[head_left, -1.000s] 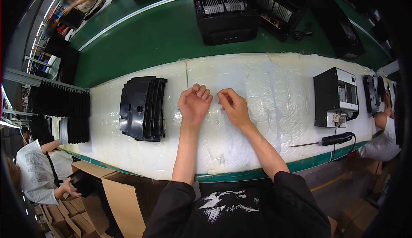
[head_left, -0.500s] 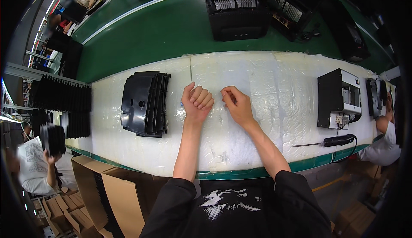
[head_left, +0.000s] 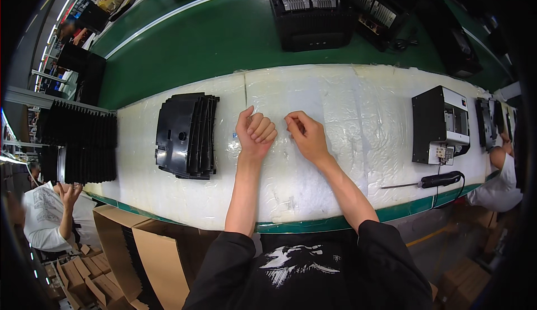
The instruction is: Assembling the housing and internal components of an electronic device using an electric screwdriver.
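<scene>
Worktop [head_left: 386,136]: pale, film-wrapped | green surface [head_left: 184,58] beyond | co-worker [head_left: 46,220] leftward | left fingers [head_left: 259,128], right fingers [head_left: 301,118]: loosely clenched

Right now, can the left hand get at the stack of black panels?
Likely yes: the left hand looks empty, the black panels sit to its left, and nothing visible stands between.

Left hand [head_left: 256,136] fingers [head_left: 260,128] curled tighter, thumb [head_left: 243,122] up; co-worker's hand [head_left: 69,195] risen to stack of black parts [head_left: 94,164].

Left hand [head_left: 257,134] curled; right hand [head_left: 310,141] beside, fingers [head_left: 299,117] perhaps pinched; black panels [head_left: 189,137] stacked at left.
</scene>
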Available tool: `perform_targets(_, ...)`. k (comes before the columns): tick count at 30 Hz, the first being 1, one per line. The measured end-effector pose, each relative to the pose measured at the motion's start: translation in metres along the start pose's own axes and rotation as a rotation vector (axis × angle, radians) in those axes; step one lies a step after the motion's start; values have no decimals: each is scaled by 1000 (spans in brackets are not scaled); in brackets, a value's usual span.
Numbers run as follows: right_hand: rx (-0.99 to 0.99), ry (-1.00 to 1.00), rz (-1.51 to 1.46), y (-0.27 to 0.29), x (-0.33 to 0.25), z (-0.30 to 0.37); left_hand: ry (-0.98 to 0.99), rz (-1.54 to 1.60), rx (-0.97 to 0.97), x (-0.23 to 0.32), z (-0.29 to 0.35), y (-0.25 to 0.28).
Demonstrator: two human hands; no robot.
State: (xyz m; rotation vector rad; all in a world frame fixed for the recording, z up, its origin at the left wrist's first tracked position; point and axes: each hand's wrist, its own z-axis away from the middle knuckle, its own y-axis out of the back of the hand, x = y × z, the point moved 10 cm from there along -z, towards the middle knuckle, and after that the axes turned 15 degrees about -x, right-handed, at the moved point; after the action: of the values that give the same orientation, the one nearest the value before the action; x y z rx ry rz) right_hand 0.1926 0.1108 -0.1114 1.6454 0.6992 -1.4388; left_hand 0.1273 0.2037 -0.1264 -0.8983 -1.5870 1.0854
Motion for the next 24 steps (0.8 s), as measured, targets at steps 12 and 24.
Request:
perform_targets(12, 8, 27, -1542, 35, 36, -6, -52, 222, -142, 5, -1, -5)
perform_targets(24, -169, -30, -1535, 7, 36, -5, -32, 141, -106, 2, -1, -5)
